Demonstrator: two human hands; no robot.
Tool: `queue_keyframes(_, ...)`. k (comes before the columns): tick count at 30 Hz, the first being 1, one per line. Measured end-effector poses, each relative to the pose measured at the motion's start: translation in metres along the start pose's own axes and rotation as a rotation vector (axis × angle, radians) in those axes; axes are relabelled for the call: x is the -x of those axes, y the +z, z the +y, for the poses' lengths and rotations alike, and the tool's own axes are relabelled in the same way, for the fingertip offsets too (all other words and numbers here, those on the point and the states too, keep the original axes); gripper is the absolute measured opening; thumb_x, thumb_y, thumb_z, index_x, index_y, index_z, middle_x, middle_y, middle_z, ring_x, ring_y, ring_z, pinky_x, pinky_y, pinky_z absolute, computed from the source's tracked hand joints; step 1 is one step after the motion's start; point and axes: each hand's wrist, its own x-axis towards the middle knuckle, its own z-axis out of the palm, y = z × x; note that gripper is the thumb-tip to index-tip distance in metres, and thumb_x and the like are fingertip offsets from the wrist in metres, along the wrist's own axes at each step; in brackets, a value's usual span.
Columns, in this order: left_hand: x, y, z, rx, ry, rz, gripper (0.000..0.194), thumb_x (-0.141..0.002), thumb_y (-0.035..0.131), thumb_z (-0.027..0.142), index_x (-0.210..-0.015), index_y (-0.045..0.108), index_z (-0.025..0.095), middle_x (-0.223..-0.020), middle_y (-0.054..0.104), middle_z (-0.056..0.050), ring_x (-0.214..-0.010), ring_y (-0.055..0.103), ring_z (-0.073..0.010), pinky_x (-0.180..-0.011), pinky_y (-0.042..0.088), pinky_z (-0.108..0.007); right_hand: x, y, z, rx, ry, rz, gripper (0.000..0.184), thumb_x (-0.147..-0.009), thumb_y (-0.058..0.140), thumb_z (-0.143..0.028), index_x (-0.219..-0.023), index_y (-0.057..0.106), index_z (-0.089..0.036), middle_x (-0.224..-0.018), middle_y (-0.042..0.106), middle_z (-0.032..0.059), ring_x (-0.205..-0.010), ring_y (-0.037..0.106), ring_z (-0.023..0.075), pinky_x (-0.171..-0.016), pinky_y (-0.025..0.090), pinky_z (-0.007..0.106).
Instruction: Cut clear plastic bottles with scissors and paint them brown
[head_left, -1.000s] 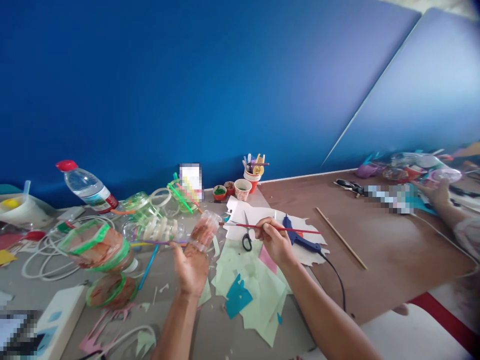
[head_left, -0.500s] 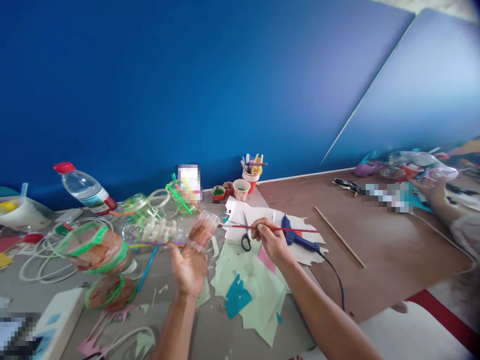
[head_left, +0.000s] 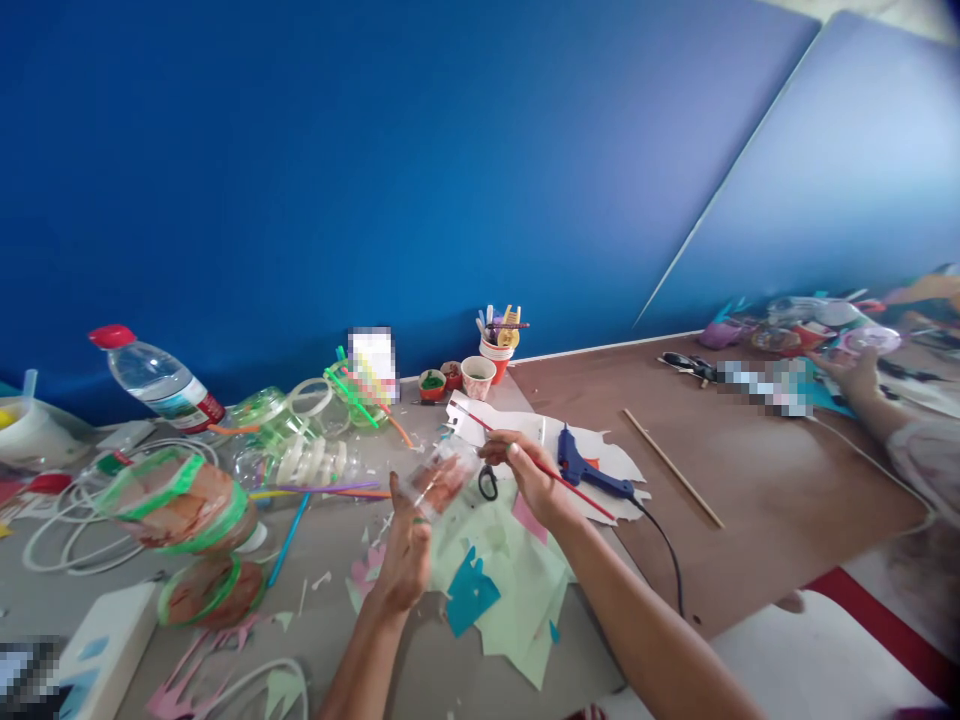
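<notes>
"While the table [head_left: 324, 615] is crowded, what stands out?"
"One tilted, red-capped bottle [head_left: 161, 385]; one blue glue gun [head_left: 600, 478] with a dark cord [head_left: 667, 540]."
"And the hands?"
"Two: the left hand [head_left: 409, 545] grips one clear, brown-streaked plastic container [head_left: 442, 478], the right hand [head_left: 529, 475] pinches one red paintbrush [head_left: 574, 489]."
"Where's the container?"
"Raised between the hands, above green paper [head_left: 517, 610]."
"Anything smaller?"
"Two little paint cups [head_left: 433, 394], side by side."

The left hand [head_left: 409, 553] is held at seven o'clock, thumb [head_left: 396, 492] upward; the right hand [head_left: 534, 478] at five, fingers [head_left: 500, 442] pinched.
</notes>
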Motion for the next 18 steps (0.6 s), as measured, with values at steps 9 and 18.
queue_keyframes(9,0.001,0.01,0.019,0.126,-0.009,-0.14,0.041,-0.075,0.064,0.053,-0.11,0.07,0.032,-0.131,0.061,-0.005,-0.139,0.03,-0.0346,-0.112,-0.021,-0.048,0.001,-0.001,-0.009,0.277,0.085,-0.075,0.043,-0.086,0.054,-0.055,-0.112,0.067,-0.023,-0.114,0.068,0.0084,-0.108,0.06,0.0274,-0.095,0.045,0.041)
queue_keyframes(18,0.002,0.012,0.024,0.414,-0.117,-0.139,0.05,-0.061,0.078,0.021,-0.109,0.069,0.034,-0.123,0.065,-0.004,-0.142,0.023,-0.0359,-0.114,-0.007,-0.059,0.001,-0.004,-0.009,0.313,0.14,-0.055,0.04,-0.08,0.063,-0.052,-0.106,0.07,-0.021,-0.108,0.07,0.0083,-0.103,0.06,0.0285,-0.092,0.046,0.042)
